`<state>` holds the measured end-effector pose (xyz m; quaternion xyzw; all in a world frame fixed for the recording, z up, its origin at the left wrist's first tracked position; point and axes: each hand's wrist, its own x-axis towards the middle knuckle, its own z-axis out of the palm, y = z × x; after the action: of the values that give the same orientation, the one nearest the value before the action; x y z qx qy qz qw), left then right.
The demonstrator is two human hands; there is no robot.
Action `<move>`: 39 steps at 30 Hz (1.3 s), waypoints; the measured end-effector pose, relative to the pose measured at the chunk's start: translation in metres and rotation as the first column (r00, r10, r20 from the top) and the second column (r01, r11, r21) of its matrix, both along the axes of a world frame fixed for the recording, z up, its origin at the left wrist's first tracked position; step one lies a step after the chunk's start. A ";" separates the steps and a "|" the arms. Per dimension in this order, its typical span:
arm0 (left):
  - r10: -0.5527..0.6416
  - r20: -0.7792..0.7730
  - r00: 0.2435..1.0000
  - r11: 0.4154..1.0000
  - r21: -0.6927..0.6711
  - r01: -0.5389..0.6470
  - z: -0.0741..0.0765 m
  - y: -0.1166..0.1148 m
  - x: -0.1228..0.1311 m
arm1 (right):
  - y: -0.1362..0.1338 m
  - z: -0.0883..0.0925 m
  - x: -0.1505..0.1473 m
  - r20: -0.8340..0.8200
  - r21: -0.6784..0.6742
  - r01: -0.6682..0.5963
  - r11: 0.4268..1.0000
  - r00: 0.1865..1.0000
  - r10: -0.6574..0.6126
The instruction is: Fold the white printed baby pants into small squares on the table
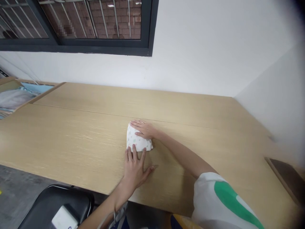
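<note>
L hand (135, 170): my fingers spread flat, tips at near edge of folded cloth (138, 141).
R hand (145, 129): flat atop cloth, prob. pressing.
Table (71, 140): wood, beneath.

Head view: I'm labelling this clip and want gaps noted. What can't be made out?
All in the head view:
- Folded cloth: far part under the right hand, near edge under the left hand; print too small to read.
- Wooden box: cut by the left edge, contents unclear.
- Dark tray: blurred, cut by the right edge.
</note>
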<state>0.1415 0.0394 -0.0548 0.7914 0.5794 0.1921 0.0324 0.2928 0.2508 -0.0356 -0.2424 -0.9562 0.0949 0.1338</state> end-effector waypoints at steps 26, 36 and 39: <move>-0.159 0.468 0.869 0.882 -0.328 0.338 0.059 0.103 -0.098 | -0.105 0.010 0.044 -0.181 -0.112 0.239 0.965 0.949 -0.256; -0.021 0.393 0.919 0.935 -0.318 0.157 0.030 0.140 -0.096 | -0.061 0.016 0.027 -0.161 -0.314 0.510 0.801 0.803 -0.574; 0.049 0.318 0.947 0.952 -0.300 0.052 0.027 0.151 -0.086 | -0.047 0.018 0.020 -0.147 -0.317 0.570 0.758 0.760 -0.633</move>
<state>0.0551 0.1907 -0.0278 0.7353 0.5883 0.2271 0.2483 0.3125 0.2037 -0.0178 -0.5401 -0.7816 0.1966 0.2424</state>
